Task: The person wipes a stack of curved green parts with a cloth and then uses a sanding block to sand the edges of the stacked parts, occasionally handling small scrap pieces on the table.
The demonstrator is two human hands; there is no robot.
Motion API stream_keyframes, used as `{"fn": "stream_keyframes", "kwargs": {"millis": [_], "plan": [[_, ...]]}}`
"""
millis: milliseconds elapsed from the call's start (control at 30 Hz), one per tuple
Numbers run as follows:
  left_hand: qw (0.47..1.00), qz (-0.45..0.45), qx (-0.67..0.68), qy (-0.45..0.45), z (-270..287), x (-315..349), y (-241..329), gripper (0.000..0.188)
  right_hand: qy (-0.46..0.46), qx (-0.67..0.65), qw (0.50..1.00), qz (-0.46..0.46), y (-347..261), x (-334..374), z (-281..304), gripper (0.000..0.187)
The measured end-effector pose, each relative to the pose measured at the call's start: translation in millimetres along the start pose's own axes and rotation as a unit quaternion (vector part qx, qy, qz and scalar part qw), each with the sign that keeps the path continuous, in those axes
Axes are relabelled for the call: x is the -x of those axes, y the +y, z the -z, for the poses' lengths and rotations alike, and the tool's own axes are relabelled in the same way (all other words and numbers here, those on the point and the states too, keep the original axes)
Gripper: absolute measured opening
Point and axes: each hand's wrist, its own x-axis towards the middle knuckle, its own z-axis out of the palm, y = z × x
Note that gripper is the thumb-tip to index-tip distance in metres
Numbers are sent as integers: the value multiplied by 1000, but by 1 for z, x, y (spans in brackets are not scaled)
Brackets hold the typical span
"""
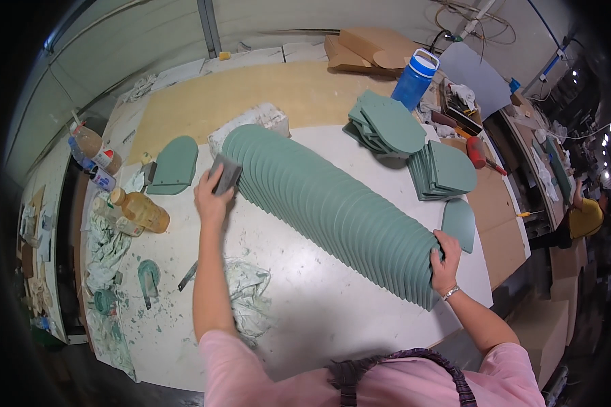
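A long row of green round-topped panels [332, 203] leans in overlapping order across the white table. Its far left end is by a white, paint-smeared block [258, 122]. My left hand [212, 195] is closed on a grey sanding block [225, 175], held against the edges at that far end. At the near right end, my right hand [445, 263] grips the last panels, its fingers curled over their edge. A wrinkled, green-stained cloth [248, 298] lies beside my left forearm.
Two stacks of similar panels [387, 125] and a blue bottle [414, 78] stand at the far right. A loose panel [175, 165], a yellowish bottle [141, 210] and a putty knife [189, 275] are on the left. Another person [584, 220] is at the far right.
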Motion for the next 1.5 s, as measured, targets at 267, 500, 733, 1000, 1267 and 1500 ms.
{"fn": "stream_keyframes", "kwargs": {"millis": [267, 500, 733, 1000, 1267, 1500], "plan": [[985, -71, -138, 73, -7, -76, 66, 62, -4, -6, 1000, 18, -5, -4, -3, 39], [949, 179, -259, 28, -9, -92, 66, 57, -2, -11, 1000, 10, -4, -2, -4, 41], [955, 128, -268, 20, 9, -103, 58, 52, -6, 0, 1000, 11, -3, -2, -3, 42], [970, 74, -211, 96, 0, -52, 34, 57, -9, -11, 1000, 4, -1, 2, -7, 41], [963, 42, -263, 49, 52, 52, -1, 56, -8, -31, 999, -3, 16, 8, -8, 40], [938, 73, -229, 250, 176, 147, -87, 22, -28, -52, 998, 2, 23, 7, -16, 39]]}}
